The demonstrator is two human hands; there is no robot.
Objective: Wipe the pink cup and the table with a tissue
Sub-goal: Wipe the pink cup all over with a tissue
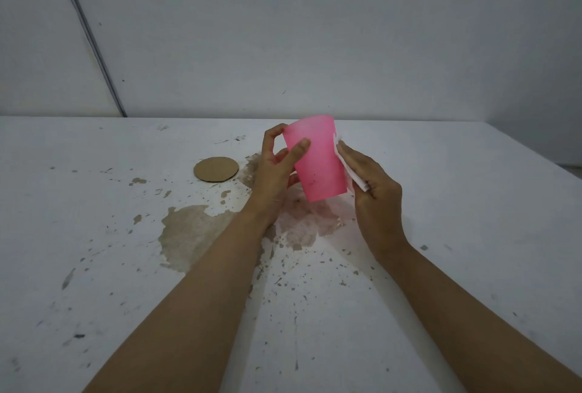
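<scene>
A pink plastic cup (316,161) is held above the white table (472,235), tilted a little with its wider end toward me. My left hand (277,169) grips it from the left, thumb across the front wall and fingers behind. My right hand (374,191) presses a folded white tissue (346,169) flat against the cup's right side. Most of the tissue is hidden between my palm and the cup.
A round brown cardboard coaster (216,169) lies on the table left of the cup. A large brownish patch (192,232) and many small dark specks mark the tabletop around and below my hands. A grey wall (315,30) rises behind the table's far edge.
</scene>
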